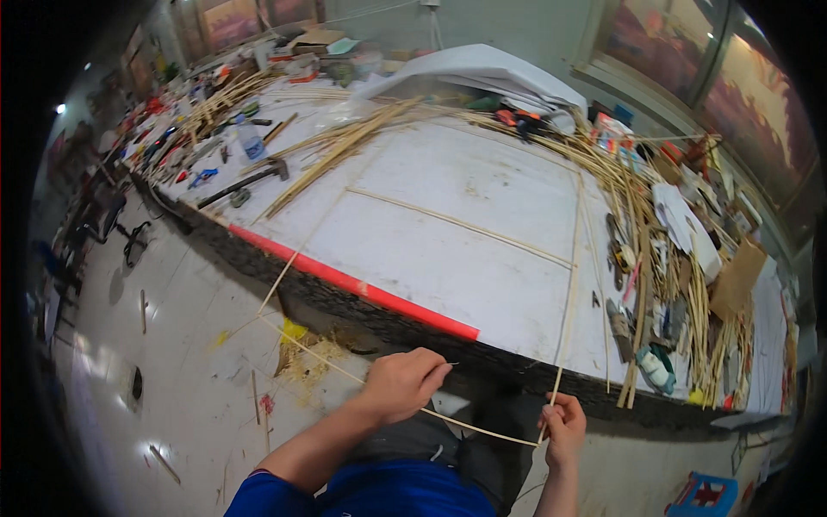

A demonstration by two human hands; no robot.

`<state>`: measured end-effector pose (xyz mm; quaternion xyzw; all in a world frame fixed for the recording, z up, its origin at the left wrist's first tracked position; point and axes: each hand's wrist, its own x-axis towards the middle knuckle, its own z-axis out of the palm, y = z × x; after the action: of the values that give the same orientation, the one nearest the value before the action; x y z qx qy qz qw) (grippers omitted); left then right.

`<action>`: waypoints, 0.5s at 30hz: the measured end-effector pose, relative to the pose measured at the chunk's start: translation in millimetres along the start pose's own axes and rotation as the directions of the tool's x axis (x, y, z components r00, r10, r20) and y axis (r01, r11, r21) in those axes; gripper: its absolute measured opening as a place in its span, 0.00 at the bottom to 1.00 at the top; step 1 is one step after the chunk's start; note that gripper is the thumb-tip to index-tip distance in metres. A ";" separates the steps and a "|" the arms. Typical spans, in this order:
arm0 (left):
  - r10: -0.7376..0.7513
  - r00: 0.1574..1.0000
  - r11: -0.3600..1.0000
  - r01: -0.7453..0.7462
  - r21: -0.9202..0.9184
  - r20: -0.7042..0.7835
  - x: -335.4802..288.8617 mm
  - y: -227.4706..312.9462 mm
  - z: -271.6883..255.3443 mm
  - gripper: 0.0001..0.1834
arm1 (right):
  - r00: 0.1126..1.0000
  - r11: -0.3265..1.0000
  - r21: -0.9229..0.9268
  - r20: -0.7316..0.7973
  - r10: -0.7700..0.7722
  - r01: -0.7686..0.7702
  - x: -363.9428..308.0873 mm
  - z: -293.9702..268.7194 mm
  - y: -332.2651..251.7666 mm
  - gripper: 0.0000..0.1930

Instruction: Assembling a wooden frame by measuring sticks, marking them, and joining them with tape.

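A long frame of thin bamboo strips (pixel 465 222) lies on the white-covered table (pixel 413 267), its near end sticking out over the edge toward me. My right hand (pixel 564 424) is closed round the frame's right-hand strip (pixel 563 340), close to the near corner. The near crosspiece (pixel 319 355) runs from the left corner, behind my left hand, to the right corner. My left hand (pixel 403 384) is closed in a pinch above this crosspiece. A short, thin, pale strand (pixel 454 364) pokes out at its fingertips; the rest is hidden.
A red strip (pixel 353 283) covers part of the table's front edge. To the left lie a hammer (pixel 250 183), a plastic bottle (pixel 251 140) and bamboo strips (pixel 345 155). More bamboo strips (pixel 633 202) and tools crowd the right side. A blue stool (pixel 705 495) stands lower right. Shavings (pixel 310 370) litter the floor.
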<state>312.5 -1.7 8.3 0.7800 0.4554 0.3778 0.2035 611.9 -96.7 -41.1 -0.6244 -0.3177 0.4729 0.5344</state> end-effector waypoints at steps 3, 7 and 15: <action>-0.034 0.999 0.999 0.035 -0.035 0.014 -3.4 -0.3 -5.1 0.07 | 1.000 0.996 0.083 -0.013 -0.011 0.012 -2.7 -3.1 7.2 0.11; -0.054 0.990 0.997 0.046 -0.069 -0.128 -5.9 3.6 -19.1 0.05 | 0.997 0.971 0.233 -0.049 0.063 -0.050 -10.5 -9.5 10.1 0.11; -0.178 0.875 0.955 0.264 0.135 -0.449 3.3 -76.0 -94.0 0.04 | 0.998 0.975 0.223 -0.063 0.027 -0.013 -17.2 -48.7 16.8 0.09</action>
<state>198.3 36.8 18.7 0.6352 0.6098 0.4697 0.0633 649.3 -133.9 -53.9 -0.5790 -0.2385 0.4900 0.6064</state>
